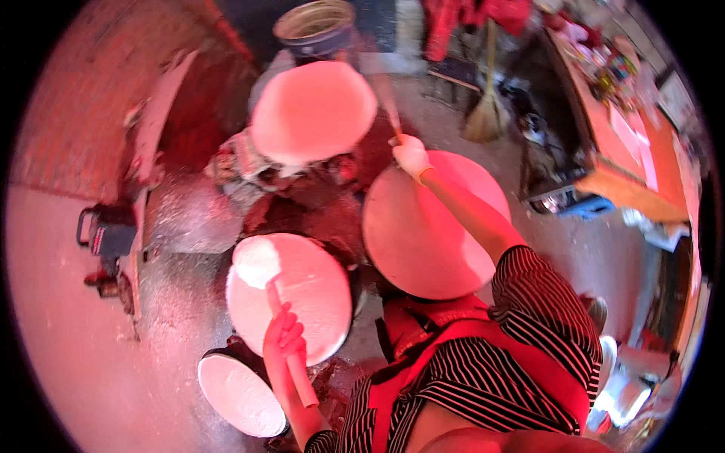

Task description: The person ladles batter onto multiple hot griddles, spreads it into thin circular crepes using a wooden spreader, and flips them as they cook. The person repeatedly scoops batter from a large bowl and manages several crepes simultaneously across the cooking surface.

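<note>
My left hand (284, 338) grips the thick, pale handle of a ladle (274, 297). The ladle's bright white head lies over a round vessel of white, batter-like liquid (314, 308). In a white glove with a yellowish cuff, my right hand (411, 155) holds a thin stick-like tool (389, 105) that points away from me and is blurred. Below that forearm is a wide round flat plate (396, 238), probably a griddle. Beyond, to the left, a pale round sheet (314, 113) hides what supports it. Red light tints everything.
Another round white-topped vessel (242, 395) stands at lower left. A bucket (314, 28) is at the back. A straw broom (485, 116) leans near a cluttered wooden table (640, 153) on the right. A dark box-shaped device (110, 229) sits beside a board at left.
</note>
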The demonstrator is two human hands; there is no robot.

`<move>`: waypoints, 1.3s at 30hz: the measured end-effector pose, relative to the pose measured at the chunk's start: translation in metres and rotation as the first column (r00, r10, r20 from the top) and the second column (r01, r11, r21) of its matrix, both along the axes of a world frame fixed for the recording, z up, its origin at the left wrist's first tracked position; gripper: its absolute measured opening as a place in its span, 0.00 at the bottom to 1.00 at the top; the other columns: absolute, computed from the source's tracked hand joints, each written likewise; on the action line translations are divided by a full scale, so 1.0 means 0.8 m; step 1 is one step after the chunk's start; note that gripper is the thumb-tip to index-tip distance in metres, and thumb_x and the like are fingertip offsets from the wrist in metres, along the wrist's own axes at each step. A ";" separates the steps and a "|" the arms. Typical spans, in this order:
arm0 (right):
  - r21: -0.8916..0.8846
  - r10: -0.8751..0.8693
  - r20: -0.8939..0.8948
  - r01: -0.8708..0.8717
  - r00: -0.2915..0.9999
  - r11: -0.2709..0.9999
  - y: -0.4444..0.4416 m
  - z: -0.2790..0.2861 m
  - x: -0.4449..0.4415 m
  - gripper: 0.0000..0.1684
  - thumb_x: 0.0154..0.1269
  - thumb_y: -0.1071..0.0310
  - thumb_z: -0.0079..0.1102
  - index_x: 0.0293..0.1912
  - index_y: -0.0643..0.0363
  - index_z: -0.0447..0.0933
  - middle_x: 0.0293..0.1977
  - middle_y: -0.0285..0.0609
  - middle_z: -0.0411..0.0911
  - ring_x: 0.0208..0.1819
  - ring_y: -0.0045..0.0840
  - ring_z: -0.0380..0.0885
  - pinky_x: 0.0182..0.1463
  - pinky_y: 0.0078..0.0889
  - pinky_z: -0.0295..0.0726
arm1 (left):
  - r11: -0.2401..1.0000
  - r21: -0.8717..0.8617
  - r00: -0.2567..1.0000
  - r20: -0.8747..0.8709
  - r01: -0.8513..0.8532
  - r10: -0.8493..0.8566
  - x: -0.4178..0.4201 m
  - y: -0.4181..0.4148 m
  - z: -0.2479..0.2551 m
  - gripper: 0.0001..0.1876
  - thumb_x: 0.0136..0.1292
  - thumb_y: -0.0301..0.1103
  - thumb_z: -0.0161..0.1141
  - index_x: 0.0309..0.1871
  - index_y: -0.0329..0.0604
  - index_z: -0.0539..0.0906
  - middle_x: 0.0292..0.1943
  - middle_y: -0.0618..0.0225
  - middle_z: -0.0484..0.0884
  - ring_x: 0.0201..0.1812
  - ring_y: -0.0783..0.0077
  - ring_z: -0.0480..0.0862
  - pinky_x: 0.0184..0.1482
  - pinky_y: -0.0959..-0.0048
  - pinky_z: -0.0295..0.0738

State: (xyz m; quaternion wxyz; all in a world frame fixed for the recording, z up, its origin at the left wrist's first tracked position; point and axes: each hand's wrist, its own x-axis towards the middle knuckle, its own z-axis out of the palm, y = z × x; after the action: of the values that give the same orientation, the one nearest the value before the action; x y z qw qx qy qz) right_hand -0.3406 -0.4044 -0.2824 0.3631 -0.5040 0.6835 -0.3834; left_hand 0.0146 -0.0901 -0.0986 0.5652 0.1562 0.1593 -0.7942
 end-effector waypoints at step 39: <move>0.084 0.144 -0.344 -0.122 0.928 0.989 0.491 0.030 -0.329 0.29 0.67 0.62 0.54 0.67 0.38 0.66 0.37 0.48 0.76 0.40 0.45 0.78 0.44 0.42 0.76 | 0.934 -0.171 -0.948 -0.004 0.313 0.317 -0.434 -0.109 -0.094 0.05 0.51 0.22 0.58 0.32 0.42 0.80 0.32 0.61 0.75 0.35 0.53 0.79 0.34 0.57 0.73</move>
State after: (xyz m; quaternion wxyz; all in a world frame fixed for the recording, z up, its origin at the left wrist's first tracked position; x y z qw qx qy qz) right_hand -0.6039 -0.0119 -0.2581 0.2765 -0.5978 0.7126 -0.2416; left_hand -0.3329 -0.1770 -0.1736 0.2559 0.6787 -0.6679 0.1666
